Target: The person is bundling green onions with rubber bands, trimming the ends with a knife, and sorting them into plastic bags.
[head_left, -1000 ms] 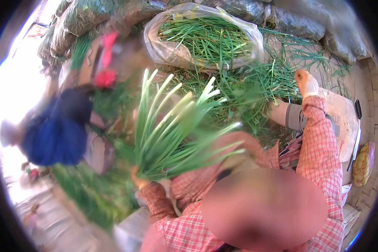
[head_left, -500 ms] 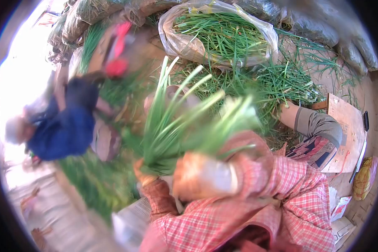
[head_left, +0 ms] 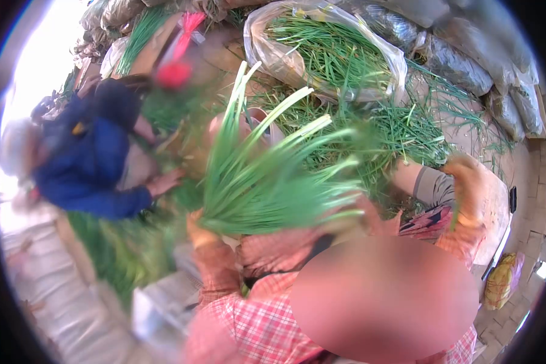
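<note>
A large bunch of garlic chives (head_left: 255, 194) fans out in front of my chest, its pale stem ends pointing up and to the right. My left hand (head_left: 201, 230) is closed around its lower left end. Out to the right, my right hand (head_left: 465, 185) is raised beside my knee and smeared by motion. A thin green strand shows near that hand, but whether the fingers hold it cannot be made out. Loose green leaves (head_left: 406, 130) lie in a heap on the floor ahead of my legs.
An open clear plastic bag (head_left: 258, 45) full of green leaves stands ahead. Filled bags (head_left: 455, 67) line the back. A co-worker in blue (head_left: 88, 173) bends at the left, near more greens (head_left: 112, 249). A wooden board (head_left: 497, 203) stands at the right, close to a yellow bag (head_left: 500, 282).
My right hand has left the bunch and swung far to the right. My left hand still grips the chives. The co-worker's hand now reaches toward the greens between us.
</note>
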A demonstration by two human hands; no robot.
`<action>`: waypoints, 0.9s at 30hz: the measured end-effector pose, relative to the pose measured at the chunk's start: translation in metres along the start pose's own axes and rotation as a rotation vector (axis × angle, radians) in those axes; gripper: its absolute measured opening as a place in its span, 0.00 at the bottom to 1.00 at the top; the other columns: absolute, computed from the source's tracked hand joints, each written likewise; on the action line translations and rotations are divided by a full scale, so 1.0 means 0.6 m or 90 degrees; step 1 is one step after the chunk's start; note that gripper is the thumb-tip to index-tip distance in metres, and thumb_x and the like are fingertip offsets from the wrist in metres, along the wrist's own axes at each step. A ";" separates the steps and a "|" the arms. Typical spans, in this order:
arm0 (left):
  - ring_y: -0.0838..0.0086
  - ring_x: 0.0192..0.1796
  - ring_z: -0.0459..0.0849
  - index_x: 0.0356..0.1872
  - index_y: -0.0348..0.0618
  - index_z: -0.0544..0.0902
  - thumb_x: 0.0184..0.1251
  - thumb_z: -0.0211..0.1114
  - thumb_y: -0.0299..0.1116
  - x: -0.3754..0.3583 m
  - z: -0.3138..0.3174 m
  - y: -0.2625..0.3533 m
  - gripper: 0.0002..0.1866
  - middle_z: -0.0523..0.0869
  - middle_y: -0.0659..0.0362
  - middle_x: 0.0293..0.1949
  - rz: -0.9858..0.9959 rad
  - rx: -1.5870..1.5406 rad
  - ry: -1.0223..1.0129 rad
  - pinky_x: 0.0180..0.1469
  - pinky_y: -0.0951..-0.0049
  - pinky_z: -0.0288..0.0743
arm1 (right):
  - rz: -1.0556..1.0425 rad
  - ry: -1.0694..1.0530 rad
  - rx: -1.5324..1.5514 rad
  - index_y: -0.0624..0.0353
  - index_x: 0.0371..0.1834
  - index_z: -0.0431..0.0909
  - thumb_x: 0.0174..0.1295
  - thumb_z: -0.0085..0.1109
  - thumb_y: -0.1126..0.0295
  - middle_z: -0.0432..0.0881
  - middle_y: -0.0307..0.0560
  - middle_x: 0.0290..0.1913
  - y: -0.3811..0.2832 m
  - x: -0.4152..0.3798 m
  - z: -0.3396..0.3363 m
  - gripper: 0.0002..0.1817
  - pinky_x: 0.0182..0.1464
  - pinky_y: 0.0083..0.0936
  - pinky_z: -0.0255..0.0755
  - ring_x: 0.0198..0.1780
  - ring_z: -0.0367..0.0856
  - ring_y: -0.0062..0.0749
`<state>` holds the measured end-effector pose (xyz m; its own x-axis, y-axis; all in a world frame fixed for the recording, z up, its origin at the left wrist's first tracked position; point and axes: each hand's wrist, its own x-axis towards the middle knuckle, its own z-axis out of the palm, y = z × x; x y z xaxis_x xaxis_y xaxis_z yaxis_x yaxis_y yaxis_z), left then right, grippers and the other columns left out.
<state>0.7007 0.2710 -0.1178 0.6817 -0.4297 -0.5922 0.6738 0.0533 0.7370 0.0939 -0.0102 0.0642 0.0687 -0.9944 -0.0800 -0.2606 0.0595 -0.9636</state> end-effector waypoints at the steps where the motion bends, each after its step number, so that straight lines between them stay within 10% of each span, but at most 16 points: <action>1: 0.58 0.40 0.78 0.36 0.37 0.79 0.50 0.57 0.37 0.004 -0.002 0.000 0.15 0.82 0.50 0.38 0.005 0.002 -0.002 0.47 0.61 0.71 | -0.050 -0.054 -0.422 0.58 0.48 0.74 0.49 0.58 0.68 0.77 0.46 0.41 0.024 0.009 0.037 0.20 0.47 0.32 0.67 0.43 0.75 0.33; 2: 0.58 0.40 0.78 0.36 0.37 0.79 0.50 0.57 0.37 0.006 -0.004 0.000 0.15 0.82 0.50 0.38 0.010 0.006 -0.002 0.47 0.61 0.71 | -0.133 -0.003 -0.993 0.56 0.49 0.75 0.49 0.59 0.72 0.77 0.45 0.41 -0.036 -0.006 0.100 0.20 0.45 0.29 0.68 0.40 0.75 0.34; 3: 0.58 0.40 0.78 0.36 0.37 0.79 0.50 0.57 0.37 0.005 -0.003 0.000 0.15 0.81 0.50 0.38 0.014 0.009 -0.002 0.47 0.61 0.71 | -0.373 0.075 -0.783 0.56 0.44 0.77 0.48 0.61 0.70 0.79 0.46 0.36 -0.057 -0.015 0.134 0.17 0.43 0.28 0.69 0.35 0.75 0.36; 5: 0.58 0.40 0.78 0.37 0.36 0.79 0.51 0.56 0.37 -0.005 -0.004 -0.001 0.16 0.81 0.49 0.39 0.022 0.015 0.005 0.47 0.61 0.71 | -0.121 -0.060 -0.225 0.56 0.38 0.79 0.48 0.61 0.74 0.78 0.44 0.33 -0.100 -0.046 0.197 0.12 0.37 0.24 0.70 0.31 0.74 0.30; 8: 0.58 0.41 0.78 0.37 0.36 0.78 0.51 0.56 0.37 -0.004 -0.003 0.007 0.16 0.81 0.49 0.39 0.032 0.024 0.000 0.48 0.61 0.71 | -0.337 -0.068 -0.306 0.59 0.37 0.79 0.50 0.59 0.79 0.79 0.41 0.30 -0.117 -0.049 0.250 0.10 0.34 0.18 0.69 0.32 0.75 0.22; 11: 0.58 0.41 0.78 0.38 0.35 0.78 0.52 0.55 0.36 -0.006 -0.007 0.008 0.16 0.81 0.48 0.40 0.038 0.032 -0.002 0.48 0.60 0.71 | -0.021 -0.138 0.034 0.61 0.36 0.79 0.54 0.59 0.76 0.80 0.41 0.32 -0.125 -0.083 0.257 0.07 0.35 0.19 0.70 0.33 0.76 0.21; 15: 0.58 0.42 0.78 0.39 0.34 0.78 0.53 0.55 0.36 -0.004 -0.010 0.023 0.17 0.81 0.48 0.40 0.065 0.031 -0.011 0.49 0.60 0.71 | 0.448 -0.615 0.313 0.61 0.41 0.79 0.62 0.54 0.65 0.81 0.40 0.36 -0.154 -0.116 0.267 0.12 0.39 0.16 0.72 0.35 0.76 0.17; 18: 0.57 0.43 0.78 0.40 0.34 0.78 0.54 0.54 0.36 -0.007 -0.005 0.044 0.17 0.81 0.47 0.41 0.098 0.047 -0.042 0.49 0.60 0.70 | 0.230 -0.773 0.135 0.56 0.40 0.80 0.63 0.53 0.63 0.81 0.36 0.32 -0.121 -0.144 0.324 0.11 0.37 0.15 0.71 0.34 0.75 0.14; 21: 0.57 0.43 0.78 0.41 0.33 0.77 0.54 0.54 0.35 -0.005 0.003 0.063 0.17 0.81 0.47 0.42 0.140 0.068 -0.082 0.50 0.60 0.70 | 0.392 -0.737 0.169 0.56 0.37 0.80 0.60 0.55 0.64 0.80 0.37 0.29 -0.139 -0.126 0.320 0.09 0.35 0.19 0.71 0.31 0.76 0.19; 27: 0.58 0.44 0.78 0.43 0.31 0.77 0.57 0.51 0.34 -0.018 0.023 0.061 0.18 0.80 0.46 0.43 0.127 0.068 -0.146 0.52 0.62 0.70 | -0.277 -0.193 -0.226 0.57 0.31 0.81 0.54 0.58 0.64 0.79 0.45 0.29 -0.095 -0.029 0.294 0.09 0.37 0.31 0.70 0.33 0.76 0.36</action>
<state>0.7142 0.2649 -0.0800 0.7072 -0.6131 -0.3521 0.4908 0.0674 0.8686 0.2771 0.0193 0.0755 0.4966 -0.8488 0.1815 -0.4464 -0.4291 -0.7852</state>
